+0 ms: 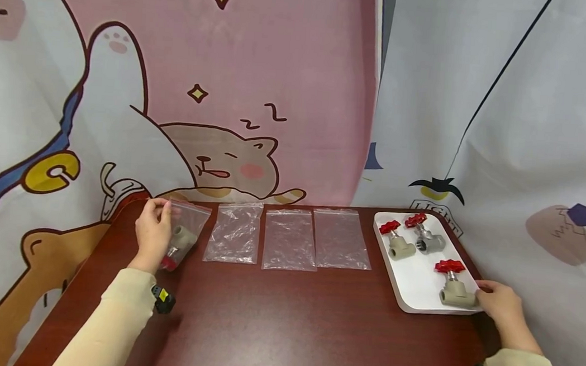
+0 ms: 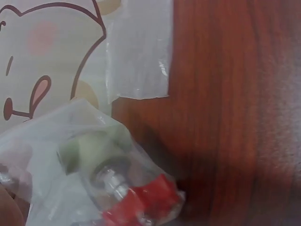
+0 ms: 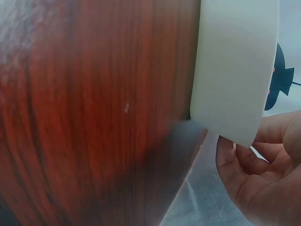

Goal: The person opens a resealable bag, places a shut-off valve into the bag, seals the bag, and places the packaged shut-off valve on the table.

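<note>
At the table's left, my left hand (image 1: 153,231) pinches the top of a clear zip bag (image 1: 197,216). Inside that bag is a beige valve (image 1: 182,239) with a red handwheel (image 2: 146,200), hanging downward in the left wrist view. My right hand (image 1: 503,302) grips the near right corner of a white tray (image 1: 419,294), its fingers curled under the edge and thumb at the rim in the right wrist view. On the tray lie three valves with red handwheels: a beige one (image 1: 399,246) at left, a grey one (image 1: 430,242) behind, and a beige one (image 1: 457,295) nearest my right hand.
Three flat clear zip bags lie in a row along the back of the dark red table (image 1: 284,328): a left bag (image 1: 234,232), a middle bag (image 1: 289,240) and a right bag (image 1: 341,239). A cartoon-printed curtain (image 1: 303,94) hangs right behind the table.
</note>
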### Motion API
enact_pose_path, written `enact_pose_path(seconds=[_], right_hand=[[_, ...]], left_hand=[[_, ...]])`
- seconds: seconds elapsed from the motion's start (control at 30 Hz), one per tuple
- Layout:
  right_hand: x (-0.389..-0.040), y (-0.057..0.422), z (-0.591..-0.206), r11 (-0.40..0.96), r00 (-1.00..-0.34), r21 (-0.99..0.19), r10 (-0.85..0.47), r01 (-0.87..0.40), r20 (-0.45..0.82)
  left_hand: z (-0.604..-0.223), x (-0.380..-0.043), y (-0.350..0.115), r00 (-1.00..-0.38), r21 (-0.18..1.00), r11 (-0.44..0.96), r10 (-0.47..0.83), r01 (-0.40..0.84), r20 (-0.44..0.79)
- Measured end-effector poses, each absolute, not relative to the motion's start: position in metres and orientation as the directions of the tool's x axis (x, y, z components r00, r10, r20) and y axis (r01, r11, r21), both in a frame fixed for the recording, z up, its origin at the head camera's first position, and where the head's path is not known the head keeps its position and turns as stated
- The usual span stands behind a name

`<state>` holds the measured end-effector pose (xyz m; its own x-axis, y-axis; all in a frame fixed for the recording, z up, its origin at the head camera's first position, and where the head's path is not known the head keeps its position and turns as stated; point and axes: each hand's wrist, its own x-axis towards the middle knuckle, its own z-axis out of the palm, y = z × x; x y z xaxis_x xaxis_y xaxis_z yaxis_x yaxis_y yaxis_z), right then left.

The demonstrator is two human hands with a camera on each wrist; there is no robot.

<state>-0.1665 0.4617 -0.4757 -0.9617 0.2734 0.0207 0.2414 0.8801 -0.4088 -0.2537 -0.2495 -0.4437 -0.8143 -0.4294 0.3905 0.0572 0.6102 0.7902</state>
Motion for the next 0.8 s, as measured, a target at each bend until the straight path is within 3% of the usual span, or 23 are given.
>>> enact_pose_path(seconds=[0.2,0.4,0.8], right_hand=[[-0.167,0.462,-0.477,0.88,-0.963,-0.416,0.266,0.229,0.034],[-0.167,0.461,-0.477,0.879,-0.959,-0.415,0.28,0.235,0.049],[-0.165,0.459,-0.477,0.87,-0.955,-0.421,0.296,0.257,0.03]], left_hand=[[-0.451,-0.254,-0.25,-0.81,0.753,0.658,-0.432,0.019,0.397],[-0.452,-0.253,-0.253,-0.85,0.72,0.694,-0.398,-0.032,0.346],[-0.452,-0.223,-0.28,-0.98,0.643,0.755,-0.196,-0.129,0.034]])
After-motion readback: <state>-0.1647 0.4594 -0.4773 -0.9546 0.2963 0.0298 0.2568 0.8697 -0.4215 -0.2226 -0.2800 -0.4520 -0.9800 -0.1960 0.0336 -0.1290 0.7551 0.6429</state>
